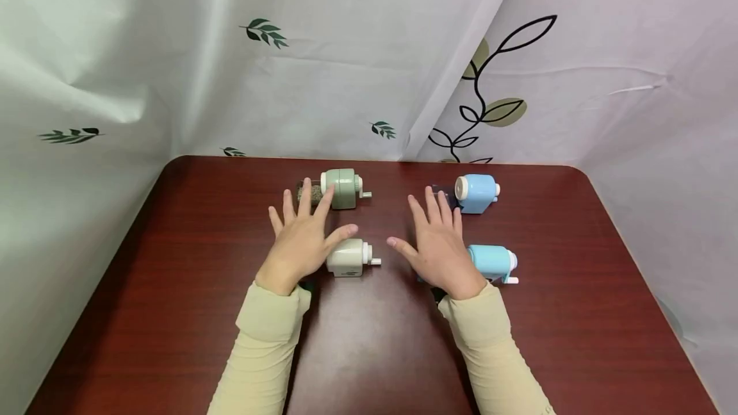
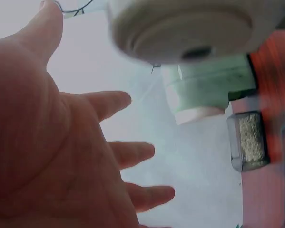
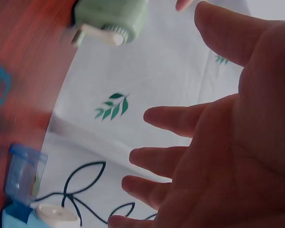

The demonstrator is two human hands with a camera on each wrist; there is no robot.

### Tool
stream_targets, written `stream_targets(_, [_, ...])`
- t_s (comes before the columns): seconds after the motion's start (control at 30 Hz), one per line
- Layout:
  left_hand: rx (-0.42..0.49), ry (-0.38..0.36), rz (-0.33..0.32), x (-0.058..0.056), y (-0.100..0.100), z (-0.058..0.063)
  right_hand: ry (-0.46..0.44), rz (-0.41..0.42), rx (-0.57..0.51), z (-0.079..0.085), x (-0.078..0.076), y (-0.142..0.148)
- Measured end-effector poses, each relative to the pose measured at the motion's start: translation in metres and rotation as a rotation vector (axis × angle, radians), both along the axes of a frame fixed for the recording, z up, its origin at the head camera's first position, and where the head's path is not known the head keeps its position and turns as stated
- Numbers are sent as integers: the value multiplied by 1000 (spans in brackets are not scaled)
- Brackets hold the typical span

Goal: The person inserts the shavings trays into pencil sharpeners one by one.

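Observation:
My left hand [image 1: 300, 242] hovers over the table with its fingers spread and holds nothing. Just beyond its fingers is a green crank pencil sharpener [image 1: 344, 189], with a clear box of shavings [image 2: 250, 140] beside it. A cream crank sharpener [image 1: 348, 257] lies by the left thumb and looms large in the left wrist view. My right hand [image 1: 442, 250], also spread and holding nothing, overlaps part of a turquoise sharpener [image 1: 492, 261]. Past its fingertips stands a blue sharpener [image 1: 477, 193], with a clear box [image 3: 25, 173] next to it.
The dark red-brown table [image 1: 369, 351] has rounded far corners. White cloth [image 1: 328, 95] printed with leaves hangs behind it and along both sides. Dark items show partly under both wrists.

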State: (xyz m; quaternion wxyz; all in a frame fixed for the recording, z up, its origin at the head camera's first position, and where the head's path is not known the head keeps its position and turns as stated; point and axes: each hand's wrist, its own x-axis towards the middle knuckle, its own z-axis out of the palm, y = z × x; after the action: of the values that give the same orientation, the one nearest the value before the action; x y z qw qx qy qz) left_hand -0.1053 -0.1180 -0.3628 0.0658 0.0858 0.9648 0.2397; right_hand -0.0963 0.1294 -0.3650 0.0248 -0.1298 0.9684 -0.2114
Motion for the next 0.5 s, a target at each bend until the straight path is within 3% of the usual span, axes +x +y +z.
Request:
stream_targets(0.3, [8,-17,-74,2,-43,16,-11,95,-54,1,2,-10])
stream_targets(0.5, [-25,-15,-79,6,-74,21,11,156,-53,1,3,-19])
